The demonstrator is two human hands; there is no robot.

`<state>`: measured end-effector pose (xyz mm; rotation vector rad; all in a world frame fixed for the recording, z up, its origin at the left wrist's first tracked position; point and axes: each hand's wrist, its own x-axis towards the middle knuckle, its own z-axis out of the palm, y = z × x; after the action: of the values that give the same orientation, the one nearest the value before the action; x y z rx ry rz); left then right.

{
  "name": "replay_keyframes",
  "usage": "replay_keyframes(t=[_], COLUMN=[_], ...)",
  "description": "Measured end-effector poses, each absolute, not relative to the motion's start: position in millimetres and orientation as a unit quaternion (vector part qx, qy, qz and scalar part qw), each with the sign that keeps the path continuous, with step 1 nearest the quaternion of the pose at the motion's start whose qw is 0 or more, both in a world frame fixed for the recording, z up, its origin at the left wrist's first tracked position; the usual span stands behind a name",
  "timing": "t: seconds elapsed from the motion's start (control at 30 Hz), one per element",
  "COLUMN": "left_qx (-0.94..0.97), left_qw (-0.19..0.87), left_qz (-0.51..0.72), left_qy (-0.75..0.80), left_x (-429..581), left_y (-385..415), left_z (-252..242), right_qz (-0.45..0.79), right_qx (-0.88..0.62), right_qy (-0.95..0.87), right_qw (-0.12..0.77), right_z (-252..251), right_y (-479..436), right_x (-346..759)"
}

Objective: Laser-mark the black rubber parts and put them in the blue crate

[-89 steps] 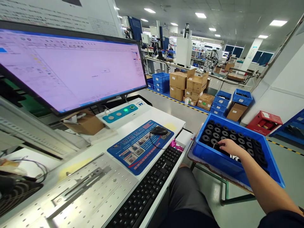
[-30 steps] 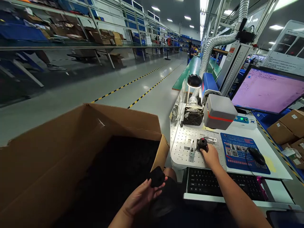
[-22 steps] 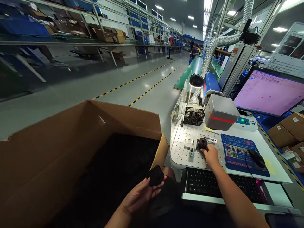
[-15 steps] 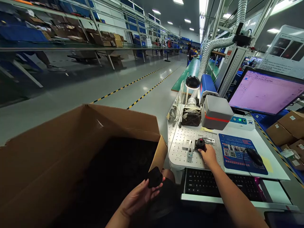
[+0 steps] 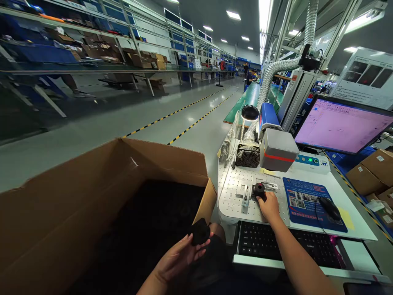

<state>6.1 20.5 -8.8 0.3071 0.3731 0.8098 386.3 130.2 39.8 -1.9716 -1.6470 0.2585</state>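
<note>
- Two hands are busy: the left hand pinches a black part in its fingertips, low beside the open cardboard box.
- Right hand, fingers curled, touches the round black piece seated on the perforated table; I cannot tell whether it grips.
</note>
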Motion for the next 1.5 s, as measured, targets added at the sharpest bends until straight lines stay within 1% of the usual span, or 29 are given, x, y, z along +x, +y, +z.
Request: replay_keyframes(t=[0.17,0.23,0.37,0.47,0.53,0.7,0.87,1.17,1.33,1.5], left_qx=[0.152,0.153,0.153,0.157,0.161,0.157,0.146,0.148,0.142,0.129], left_qw=[0.899,0.900,0.899,0.899,0.898,0.892,0.887,0.879,0.881,0.890], left_qz=[0.375,0.369,0.370,0.369,0.370,0.378,0.376,0.377,0.378,0.373], left_qy=[0.171,0.174,0.177,0.174,0.176,0.192,0.222,0.249,0.246,0.230], left_x=[8,9,9,10,10,11,10,11,12,12], left_y=[21,21,20,21,22,24,23,21,21,24], left_z=[-5,-5,-7,-9,-11,-19,-23,-20,-16,-19], right_qz=[0.105,0.119,0.110,0.097,0.100,0.144,0.159,0.139,0.110,0.092], right_qx=[-0.736,-0.736,-0.718,-0.680,-0.659,-0.642,-0.642,-0.652,-0.657,-0.662], right_qy=[-0.609,-0.600,-0.585,-0.595,-0.606,-0.626,-0.647,-0.663,-0.658,-0.651], right_qw=[0.278,0.291,0.361,0.418,0.434,0.418,0.378,0.341,0.351,0.360], right_z=[44,47,53,54,52,34,15,6,17,33], right_y=[132,132,111,69,33,-48,-80,-83,-75,-43], right_x=[383,384,393,402,406,406,404,406,410,416])
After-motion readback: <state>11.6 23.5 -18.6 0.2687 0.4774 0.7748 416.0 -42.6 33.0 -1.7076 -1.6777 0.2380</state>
